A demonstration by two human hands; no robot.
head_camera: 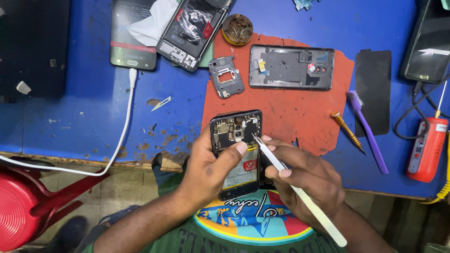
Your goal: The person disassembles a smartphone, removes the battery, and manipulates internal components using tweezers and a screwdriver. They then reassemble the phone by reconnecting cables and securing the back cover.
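Left hand (208, 171) fingers wrapped round opened phone (236, 152), thumb across its middle; right hand (304, 180) fingers pinched shut on white tweezers (300, 194), tip just beyond thumb at circuit board; slip risks scratched board or punctured battery; loose grip could drop phone off table (84, 112) edge.

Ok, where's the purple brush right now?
In the head view, the purple plastic brush lies right of the hands on the blue table, between the brass-handled screwdriver and the red tool.

I'm looking at a phone repair workshop: opened phones (193, 31), a screwdriver (347, 132) and a brush (368, 132) litter the scuffed blue table (84, 117).
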